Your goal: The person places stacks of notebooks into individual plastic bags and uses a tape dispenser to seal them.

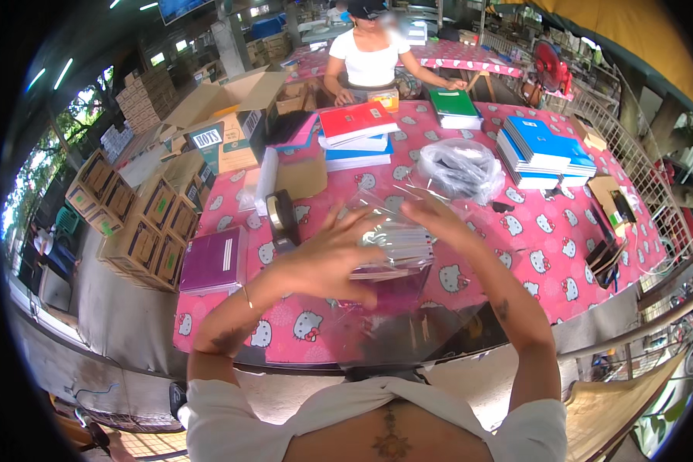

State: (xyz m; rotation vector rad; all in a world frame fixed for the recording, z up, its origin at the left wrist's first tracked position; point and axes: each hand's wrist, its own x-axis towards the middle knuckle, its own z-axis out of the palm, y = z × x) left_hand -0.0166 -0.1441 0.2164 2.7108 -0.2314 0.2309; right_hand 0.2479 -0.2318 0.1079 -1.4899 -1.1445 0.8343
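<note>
Over a stack of notebooks in clear plastic wrap (399, 245), both of my hands are at work near the table's front edge. A purple cover (400, 286) shows under the stack's near side. My left hand (323, 258) is spread, its fingers apart on the stack's left side, against the loose film. From the right, my right hand (443, 222) reaches across with fingers stretched out at the film's far edge; its fingertips are partly hidden. Left of my left hand stand a black tape dispenser (283, 215) and a pile of purple notebooks (214, 260).
On the pink patterned table lie red notebooks (356, 122), green ones (453, 103), blue ones (543, 146) and a bundle of clear plastic (462, 169). Opposite stands a person (369, 58). An open carton (231, 138) and stacked boxes (150, 231) are at left.
</note>
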